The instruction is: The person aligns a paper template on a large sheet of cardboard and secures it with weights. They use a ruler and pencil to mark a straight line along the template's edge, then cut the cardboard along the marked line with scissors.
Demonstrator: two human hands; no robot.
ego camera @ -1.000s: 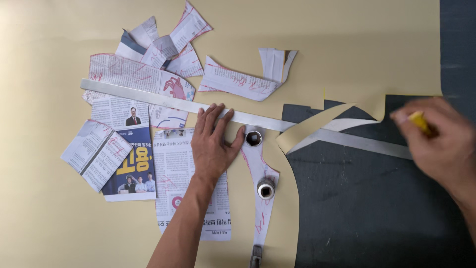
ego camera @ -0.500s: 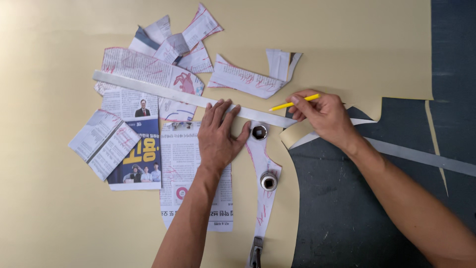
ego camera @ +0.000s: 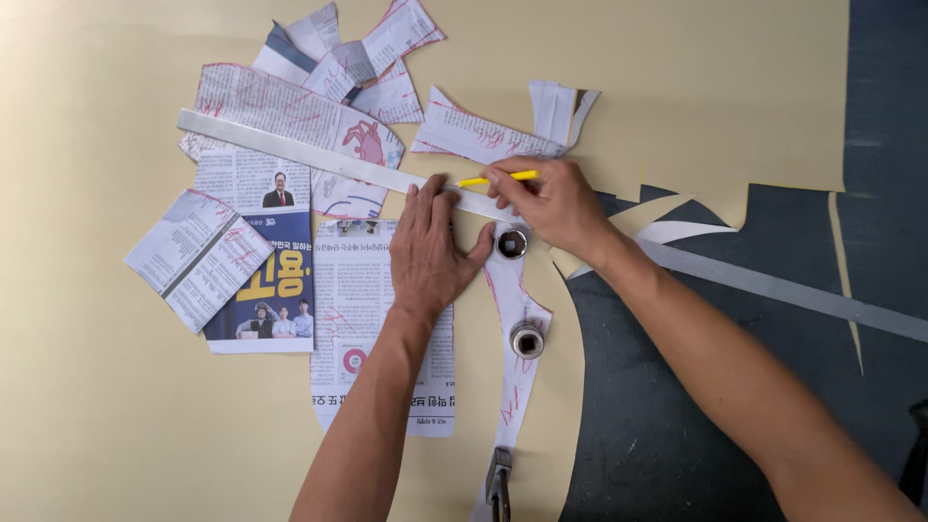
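Observation:
My left hand (ego camera: pixel 432 246) lies flat, fingers spread, pressing on a long metal ruler (ego camera: pixel 319 159) that runs diagonally across cut newspaper pattern pieces (ego camera: pixel 372 319). My right hand (ego camera: pixel 553 203) grips a yellow pencil (ego camera: pixel 495 179) with its tip at the ruler's upper edge, just right of my left fingertips. A narrow curved newspaper strip (ego camera: pixel 514 387) runs down from under my hands, weighted by two round metal sockets (ego camera: pixel 511 243) (ego camera: pixel 527 339).
Beige pattern paper (ego camera: pixel 116 425) covers the table, with dark cloth (ego camera: pixel 677 425) to the right. Newspaper scraps (ego camera: pixel 348 58) lie at the top, a folded sheet (ego camera: pixel 198 256) at left. A metal clamp (ego camera: pixel 499 483) sits at the bottom edge.
My right hand has come in from the far right with the pencil and reached the ruler's edge beside my left hand. My left hand has stayed pressed on the ruler.

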